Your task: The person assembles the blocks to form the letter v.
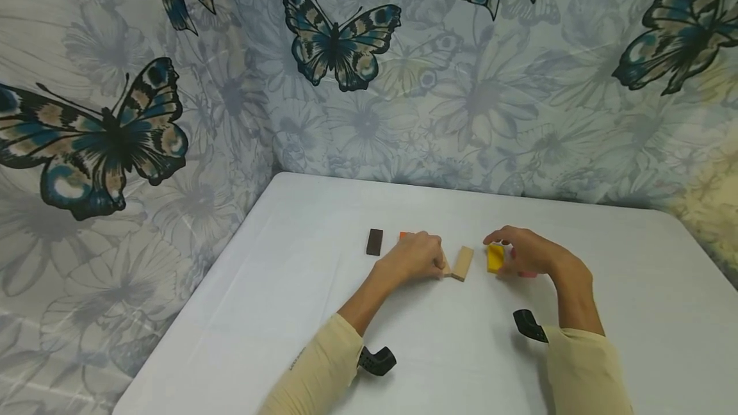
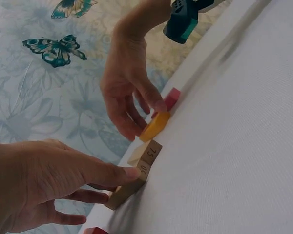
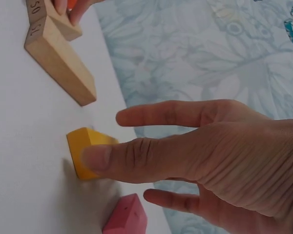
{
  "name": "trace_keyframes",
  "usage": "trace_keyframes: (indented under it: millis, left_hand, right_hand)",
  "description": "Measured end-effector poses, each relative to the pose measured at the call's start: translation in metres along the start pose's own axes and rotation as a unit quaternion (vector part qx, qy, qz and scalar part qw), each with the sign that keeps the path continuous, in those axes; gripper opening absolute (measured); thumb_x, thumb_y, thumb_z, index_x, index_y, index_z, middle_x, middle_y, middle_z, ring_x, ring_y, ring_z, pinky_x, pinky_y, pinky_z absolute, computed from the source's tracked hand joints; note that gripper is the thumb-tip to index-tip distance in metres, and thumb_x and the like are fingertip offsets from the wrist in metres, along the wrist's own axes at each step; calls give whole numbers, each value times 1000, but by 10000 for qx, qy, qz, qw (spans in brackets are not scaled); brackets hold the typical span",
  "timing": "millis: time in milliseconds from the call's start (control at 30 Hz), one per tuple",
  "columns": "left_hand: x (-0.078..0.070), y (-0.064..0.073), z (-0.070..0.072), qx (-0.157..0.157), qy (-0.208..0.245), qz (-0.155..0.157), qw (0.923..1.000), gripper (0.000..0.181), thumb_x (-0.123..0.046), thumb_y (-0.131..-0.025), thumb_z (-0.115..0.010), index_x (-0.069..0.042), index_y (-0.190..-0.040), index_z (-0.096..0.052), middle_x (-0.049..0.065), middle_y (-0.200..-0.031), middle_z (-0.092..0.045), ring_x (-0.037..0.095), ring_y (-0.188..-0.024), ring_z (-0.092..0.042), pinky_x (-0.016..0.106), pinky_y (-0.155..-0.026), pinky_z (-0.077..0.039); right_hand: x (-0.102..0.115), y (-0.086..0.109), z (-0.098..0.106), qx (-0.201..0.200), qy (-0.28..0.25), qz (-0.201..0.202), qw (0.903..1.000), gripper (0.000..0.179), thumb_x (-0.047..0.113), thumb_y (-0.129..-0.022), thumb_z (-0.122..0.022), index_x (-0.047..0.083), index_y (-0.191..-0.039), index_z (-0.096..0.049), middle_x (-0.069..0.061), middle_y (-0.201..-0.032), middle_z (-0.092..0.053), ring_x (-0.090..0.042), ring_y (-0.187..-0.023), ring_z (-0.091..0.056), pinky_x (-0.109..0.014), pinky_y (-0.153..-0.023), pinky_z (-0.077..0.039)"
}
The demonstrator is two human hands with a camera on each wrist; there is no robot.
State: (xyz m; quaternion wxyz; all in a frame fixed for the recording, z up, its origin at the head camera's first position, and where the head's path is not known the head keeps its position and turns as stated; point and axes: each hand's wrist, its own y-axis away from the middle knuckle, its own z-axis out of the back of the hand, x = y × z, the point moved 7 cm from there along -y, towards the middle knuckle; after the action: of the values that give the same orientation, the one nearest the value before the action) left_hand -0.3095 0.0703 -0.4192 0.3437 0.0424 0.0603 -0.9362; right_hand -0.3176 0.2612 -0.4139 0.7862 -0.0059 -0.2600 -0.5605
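My left hand [image 1: 414, 256] pinches a plain wooden block [image 2: 143, 169] with digits printed on its end, thumb on the near side. Touching it at one corner is another plain wooden block [image 3: 61, 66], marked 75, angled away and lying flat. To the right, my right hand [image 1: 533, 252] holds a yellow block [image 1: 495, 259] between thumb and fingers, low at the tabletop. Close behind that hand sits a pink block [image 3: 127, 214], partly hidden by it in the head view. An orange-red block [image 1: 403, 234] shows only an edge past my left hand.
A dark brown block [image 1: 375, 242] lies left of my left hand on the white table [image 1: 277, 261]. Black wrist devices [image 1: 377, 361] stick out from both sleeves, close over the tabletop. Butterfly-patterned walls [image 1: 369, 127] border the table at the back and left.
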Motion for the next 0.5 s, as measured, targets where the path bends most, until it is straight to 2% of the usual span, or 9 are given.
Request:
trace_keyframes:
  millis: [200,433,500]
  left_hand:
    - [4,0,0,-59,92,113,9999,18,-34,-86,-86,-24,-101,-86,-9,-102,-75,6,-92,-70,15,-72,-51]
    - [1,0,1,-84,96,35,9999,9,-33,-85,-86,-24,-86,-86,-8,-93,-71,1,-74,-52,13,-61,-40]
    - [1,0,2,-68,82,33,9999,12,-34,-85,-86,-24,-90,-87,-8,-94,-72,1,-75,-54,12,-61,-40]
  right_hand:
    - [5,-5,-3,11,96,53,9999,59,7,-81,-87,5,-136,-65,-23,-133,-63,-34,-111,-59,-64,-106,-50]
    - [3,-6,-6,142,14,-53,9999,58,6,-82,-86,4,-135,-64,-23,-130,-63,-34,-110,-58,-64,-106,-49]
    - [2,-7,-6,131,30,-48,9999,56,6,-82,-86,4,-134,-65,-21,-128,-63,-32,-109,-58,-63,-105,-50]
